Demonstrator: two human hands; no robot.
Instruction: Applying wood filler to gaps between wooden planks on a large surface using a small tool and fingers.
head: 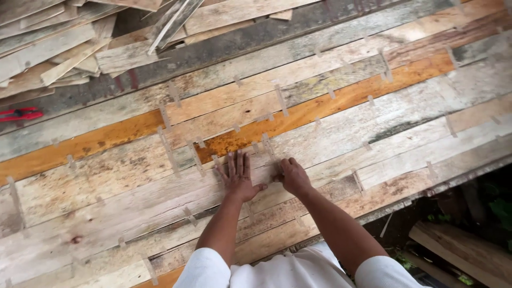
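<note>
1. The left hand (238,178) lies flat, palm down, with its fingers (238,162) spread open on a sheet of thin wood strips (133,208) that covers the tabletop; it grips nothing
2. The right hand (293,176) rests just beside the left, its fingers curled down and pressing on the same sheet near a seam between two strips; whether they pinch anything cannot be told
3. The sheet lies near the middle of the view and runs well beyond both hands to left and right, made of long pale, grey and brown strips laid edge to edge, slanting upward to the right
4. Small strips of pale tape (281,98) cross the seams in many places, several of them close to the hands
5. One orange-brown strip (320,106) runs through the sheet just above the hands
6. Both forearms come up from the bottom edge, out of white short sleeves (205,272)
7. A loose pile of wood strips (58,42) sits at the upper left, beyond the sheet
8. A red-handled tool (20,114) lies at the far left edge, well apart from the hands
9. At the lower right, past the sheet's edge, lie a rough plank (464,250) and some green leaves (498,210)
</note>
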